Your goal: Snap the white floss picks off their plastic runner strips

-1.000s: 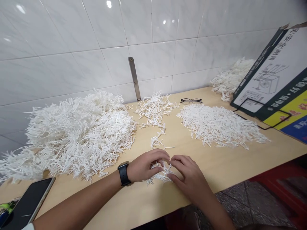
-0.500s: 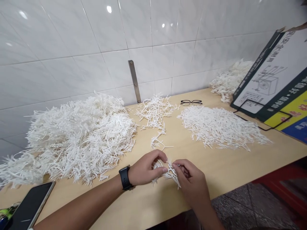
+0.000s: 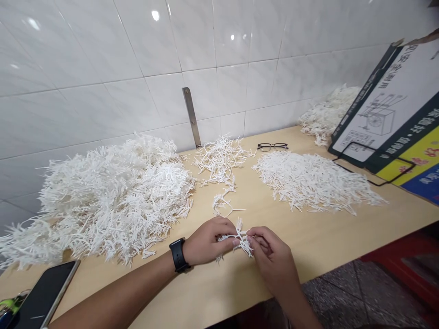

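Head: hands hold strands; box bears Chinese lettering.

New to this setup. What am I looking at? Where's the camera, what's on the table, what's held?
There is no robot: a person works with bare hands. The view comes from one camera worn on their head, looking forward and down. On the table lie a large white heap of strands at left, a small loose cluster in the middle and a flatter spread of short white pieces at right, with eyeglasses just beyond it. A phone lies at the near left. The left hand and the right hand hold a small white branching piece between them.
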The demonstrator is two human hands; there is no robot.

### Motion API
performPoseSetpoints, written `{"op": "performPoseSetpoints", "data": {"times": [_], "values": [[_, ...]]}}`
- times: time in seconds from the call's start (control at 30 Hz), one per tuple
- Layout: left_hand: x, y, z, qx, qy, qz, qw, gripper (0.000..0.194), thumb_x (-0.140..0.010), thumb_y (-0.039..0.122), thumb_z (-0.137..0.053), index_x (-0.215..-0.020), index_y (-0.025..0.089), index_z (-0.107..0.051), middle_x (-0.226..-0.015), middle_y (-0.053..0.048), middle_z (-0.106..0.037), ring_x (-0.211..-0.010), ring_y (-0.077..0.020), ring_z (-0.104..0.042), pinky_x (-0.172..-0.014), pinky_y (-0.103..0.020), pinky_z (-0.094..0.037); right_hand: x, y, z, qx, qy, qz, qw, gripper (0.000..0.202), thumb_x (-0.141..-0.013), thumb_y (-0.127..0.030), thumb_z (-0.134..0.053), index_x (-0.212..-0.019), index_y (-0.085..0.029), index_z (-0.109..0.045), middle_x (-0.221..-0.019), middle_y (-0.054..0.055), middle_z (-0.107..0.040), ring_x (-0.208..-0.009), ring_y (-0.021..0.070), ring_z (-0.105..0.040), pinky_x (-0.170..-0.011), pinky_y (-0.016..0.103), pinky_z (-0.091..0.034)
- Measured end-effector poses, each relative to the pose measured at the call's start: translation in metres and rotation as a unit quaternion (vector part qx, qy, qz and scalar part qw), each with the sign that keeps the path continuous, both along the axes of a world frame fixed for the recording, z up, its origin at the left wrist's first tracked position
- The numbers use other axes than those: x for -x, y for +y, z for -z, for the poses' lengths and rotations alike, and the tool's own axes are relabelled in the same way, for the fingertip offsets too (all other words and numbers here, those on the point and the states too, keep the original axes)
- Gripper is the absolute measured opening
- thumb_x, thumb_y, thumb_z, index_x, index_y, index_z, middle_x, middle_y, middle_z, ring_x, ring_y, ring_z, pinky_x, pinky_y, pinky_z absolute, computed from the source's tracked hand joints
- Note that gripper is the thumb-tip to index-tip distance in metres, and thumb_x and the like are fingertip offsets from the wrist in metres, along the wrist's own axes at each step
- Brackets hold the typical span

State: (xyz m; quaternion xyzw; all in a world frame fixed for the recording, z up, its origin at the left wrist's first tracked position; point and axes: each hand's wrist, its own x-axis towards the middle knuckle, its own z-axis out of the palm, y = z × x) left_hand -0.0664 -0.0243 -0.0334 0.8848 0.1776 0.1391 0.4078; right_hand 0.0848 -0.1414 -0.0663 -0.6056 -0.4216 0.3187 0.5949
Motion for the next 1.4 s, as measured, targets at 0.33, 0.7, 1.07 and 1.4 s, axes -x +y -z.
{"op": "performPoseSetpoints", "data": {"times": [0.33,0.7,1.07,1.4], "values": [[-0.003,-0.002,-0.002,0.006,-0.008,-0.046,0.999,0.035,-0.096,0.038,-0.046,-0.079,0.016,-0.066,-0.076,-0.004,-0.063,-0.078,-0.0156,-0.056,-0.077,-0.028,-0.044,-0.003,-0.001,-0.009,-0.005,-0.210,-0.102,0.972,0.019,-0.090,-0.021,-0.045,-0.088,-0.021,-0.065,-0.082,0.002,-0.069,-0.069,0.0151,-0.062,-0.064,0.024,-0.048],[-0.001,-0.003,0.004,0.105,-0.062,-0.127,0.984,0.021,-0.089,0.026,-0.050,-0.084,0.013,-0.066,-0.083,-0.007,-0.069,-0.076,-0.0163,-0.061,-0.071,-0.026,-0.047,0.002,-0.005,-0.012,-0.003,-0.210,-0.113,0.971,0.023,-0.096,-0.031,-0.044,-0.081,-0.020,-0.058,-0.073,0.001,-0.059,-0.069,0.0150,-0.054,-0.064,0.024,-0.040],[0.001,-0.009,0.004,-0.215,0.029,-0.083,0.973,0.023,-0.088,0.021,-0.042,-0.066,0.018,-0.049,-0.062,0.000,-0.054,-0.060,-0.0130,-0.045,-0.063,-0.028,-0.036,-0.002,-0.005,-0.015,0.059,-0.060,-0.069,0.994,0.041,-0.094,-0.050,-0.042,-0.067,-0.019,-0.046,-0.058,-0.004,-0.037,-0.054,0.0109,-0.036,-0.051,0.023,-0.028],[0.003,-0.012,0.011,-0.329,-0.005,0.004,0.944,0.027,-0.094,0.029,-0.041,-0.071,0.018,-0.050,-0.066,-0.001,-0.059,-0.061,-0.0126,-0.052,-0.068,-0.030,-0.038,0.003,-0.001,-0.006,0.067,-0.263,-0.086,0.958,0.042,-0.088,-0.049,-0.056,-0.062,-0.020,-0.039,-0.057,-0.004,-0.042,-0.055,0.0109,-0.041,-0.053,0.023,-0.028]]}}
